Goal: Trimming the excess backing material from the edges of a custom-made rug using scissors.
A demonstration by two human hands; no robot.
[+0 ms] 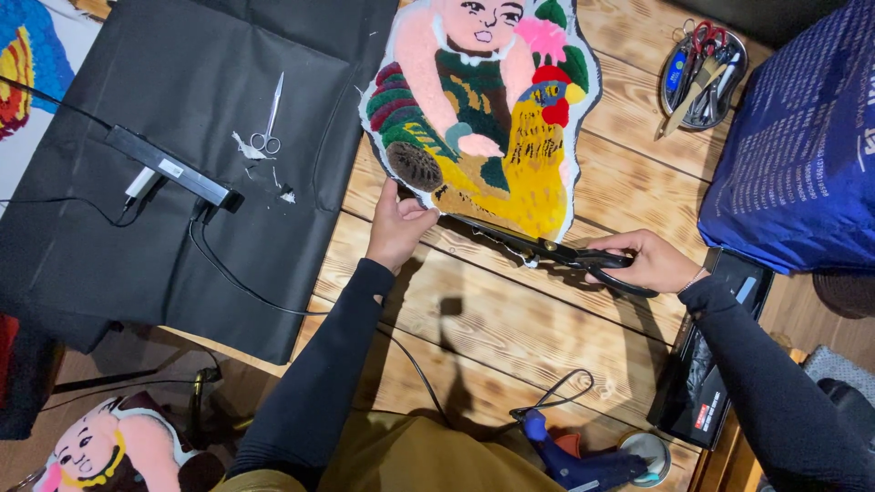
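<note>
On the wooden counter (pixel 510 319), a tufted rug piece (pixel 483 109) showing a figure with a yellow bird lies flat, its lower edge facing the person. Black shears (pixel 547 251) run along that lower edge, blades pointing toward the left hand (pixel 398 230). Risk: the blade tips lie close to the left hand's fingers (pixel 421 213); a long closing stroke could nick them. Risk: if the edge lifts or shifts under a loose hold, the blades could bite into the coloured pile rather than the backing margin. Left hand: fingers curled and pressed on the rug's lower left border, pinning it to the counter. Right hand (pixel 649 262): fingers clenched through the shear handles, grasping them; blade opening appears slight, though it cannot be told exactly.
</note>
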